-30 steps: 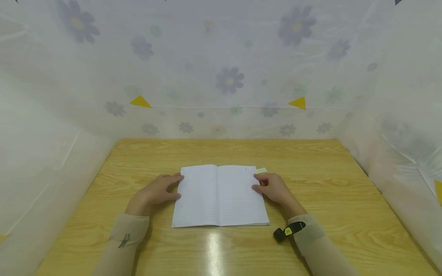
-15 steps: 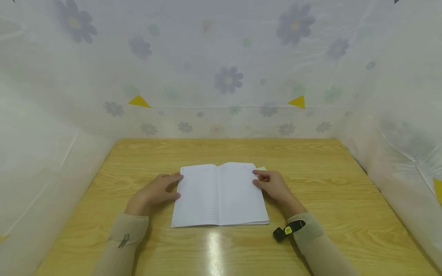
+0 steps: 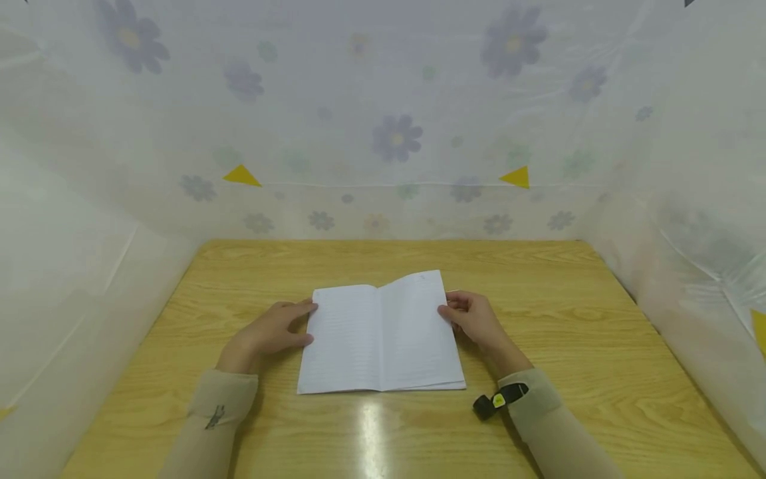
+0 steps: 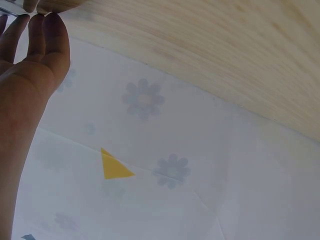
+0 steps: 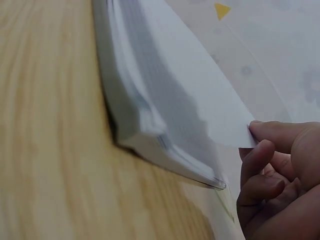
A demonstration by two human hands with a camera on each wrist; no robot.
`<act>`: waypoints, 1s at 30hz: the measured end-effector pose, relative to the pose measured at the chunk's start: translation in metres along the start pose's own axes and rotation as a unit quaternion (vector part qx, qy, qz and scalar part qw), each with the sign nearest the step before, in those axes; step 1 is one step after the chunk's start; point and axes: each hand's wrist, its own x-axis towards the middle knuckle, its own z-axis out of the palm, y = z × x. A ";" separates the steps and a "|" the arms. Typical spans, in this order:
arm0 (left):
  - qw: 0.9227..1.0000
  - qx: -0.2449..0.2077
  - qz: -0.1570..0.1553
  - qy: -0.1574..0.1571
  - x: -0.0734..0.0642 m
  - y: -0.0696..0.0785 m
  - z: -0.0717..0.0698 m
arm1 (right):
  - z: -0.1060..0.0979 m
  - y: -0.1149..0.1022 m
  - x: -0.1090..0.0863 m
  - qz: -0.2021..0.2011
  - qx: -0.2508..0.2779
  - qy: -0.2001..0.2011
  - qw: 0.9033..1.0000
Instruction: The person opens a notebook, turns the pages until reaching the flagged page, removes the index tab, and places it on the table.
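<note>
An open lined notebook point(image 3: 341, 342) lies on the wooden table in front of me. My left hand point(image 3: 272, 330) rests at its left edge, thumb and fingertips touching the left page. On the other side, my right hand point(image 3: 477, 320) pinches the edge of a right-hand page point(image 3: 419, 326), which is lifted off the pages below. The right wrist view shows this raised page point(image 5: 200, 75) between thumb and finger, above the thick stack of pages point(image 5: 145, 115). A pale green tab point(image 5: 227, 202) sticks out there; in the head view it is mostly hidden.
The wooden table point(image 3: 383, 263) is bordered by pale plastic sheeting with flowers point(image 3: 397, 138) behind and at both sides. Yellow triangles point(image 3: 242, 175) mark the back sheet. A black strap with a small dark block point(image 3: 486, 406) is on the right wrist.
The right hand has taken hold of a right-hand page and raised its far outer corner from the stack. The left hand has stayed in place.
</note>
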 end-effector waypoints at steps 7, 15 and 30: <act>1.000 -0.002 -0.004 0.001 0.000 0.001 -0.001 | 0.004 -0.004 0.000 -0.007 0.018 0.003 1.000; 1.000 0.000 -0.014 -0.006 0.001 0.001 0.001 | 0.011 -0.014 -0.004 0.018 0.056 0.002 0.998; 1.000 0.002 -0.017 -0.010 0.003 -0.003 0.002 | 0.035 -0.026 -0.007 0.044 0.076 0.004 0.996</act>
